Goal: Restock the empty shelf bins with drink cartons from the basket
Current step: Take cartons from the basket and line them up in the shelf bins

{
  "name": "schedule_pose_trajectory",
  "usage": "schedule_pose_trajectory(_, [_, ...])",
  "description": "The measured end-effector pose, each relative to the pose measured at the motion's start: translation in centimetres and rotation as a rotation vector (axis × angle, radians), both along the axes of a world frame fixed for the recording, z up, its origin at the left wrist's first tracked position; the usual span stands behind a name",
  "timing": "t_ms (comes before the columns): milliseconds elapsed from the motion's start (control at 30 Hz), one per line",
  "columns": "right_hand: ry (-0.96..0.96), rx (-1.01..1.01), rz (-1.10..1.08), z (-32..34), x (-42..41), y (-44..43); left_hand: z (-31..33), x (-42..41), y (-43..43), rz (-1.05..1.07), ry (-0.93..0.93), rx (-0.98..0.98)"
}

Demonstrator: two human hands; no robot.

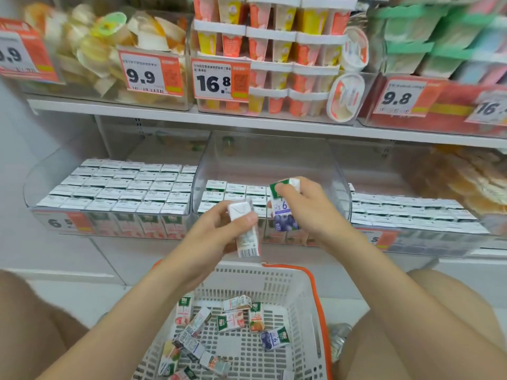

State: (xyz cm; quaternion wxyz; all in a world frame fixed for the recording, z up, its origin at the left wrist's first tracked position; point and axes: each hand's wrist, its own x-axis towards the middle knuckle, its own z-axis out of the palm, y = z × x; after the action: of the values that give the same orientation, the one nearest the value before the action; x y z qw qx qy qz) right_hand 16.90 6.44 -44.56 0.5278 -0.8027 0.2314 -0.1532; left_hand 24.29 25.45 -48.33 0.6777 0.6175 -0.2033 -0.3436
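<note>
Landmark: clear plastic middle bin (274, 154) on the lower shelf. Its front rows hold standing white-topped cartons (225, 190); the back half looks bare.

Right hand (310, 207) is over the bin's front rows, with thumb and fingers pinching a green-topped, blueberry-print drink carton (284, 215). Long axis near upright, same as the stocked rows.

Left hand (219, 229) is just in front of the bin's front wall, between bin and basket, fingers curled round a white drink carton with a barcode (248, 244). This one is tilted, flat end facing up toward the camera, barcode end pointing down at the basket.

The white slatted plastic basket with orange trim (274, 278) sits below and in front of the bin, with more loose cartons (233, 319) lying flat on its floor.

Judgement: the right hand is nearer, so it places first. The open slot lies beyond the hand, behind the filled rows, so push forward, then down. The carton needs little rotation. The left carton must be stood up before it goes in.

Risk: knocking over the front rows on the way past.
</note>
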Motion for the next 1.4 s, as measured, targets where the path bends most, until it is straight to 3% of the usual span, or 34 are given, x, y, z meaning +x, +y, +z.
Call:
schedule_pose_trajectory(100, [-0.024, -0.068, 0.062, 1.4, 0.3, -1.5, 1.1, 1.2, -1.0, -0.050, -0.046, -0.055])
schedule_pose_trajectory(333, [-0.068, -0.080, 0.074, 0.4, 1.6, -1.9, 1.3, 3.2, -3.2, 0.056, 0.005, -0.047])
schedule_pose_trajectory(467, [-0.125, -0.156, 0.051, -0.8, 2.1, -1.0, 2.4, 3.8, -2.7, 0.034, -0.202, 0.042])
schedule_pose_trajectory(567, [-0.221, -0.340, 0.016, -1.3, 2.8, 0.1, 3.8, 5.5, -1.4, 0.136, -0.392, 0.095])
schedule_pose_trajectory(667, [-0.319, -0.347, 0.012, -1.3, 4.2, 1.7, 5.2, 8.6, 1.0, 0.258, -0.588, 0.153])
schedule_pose_trajectory(867, [-0.512, -0.623, 0.130, -0.8, 8.7, 6.6, 5.6, 16.5, 7.0, 0.478, -0.578, 0.212])
schedule_pose_trajectory(933, [-0.551, -0.717, 0.187, -0.8, 10.5, 8.3, 5.2, 19.3, 9.1, 0.552, -0.690, 0.337])
schedule_pose_trajectory(1000, [-0.552, -0.770, 0.241, -0.9, 12.4, 10.2, 4.9, 21.9, 11.1, 0.547, -0.943, 0.583])
schedule_pose_trajectory(1100, [-0.457, -0.768, 0.310, -1.1, 15.4, 12.8, 4.3, 25.9, 13.9, 0.350, -1.286, 0.864])
schedule_pose_trajectory(1233, [-0.301, -0.746, 0.343, -1.7, 18.7, 15.1, 2.6, 29.8, 15.8, 0.281, -1.361, 1.091])
schedule_pose_trajectory(1400, [-0.243, -0.768, 0.308, -2.8, 21.6, 16.3, 1.4, 32.3, 15.3, 0.322, -1.341, 1.137])
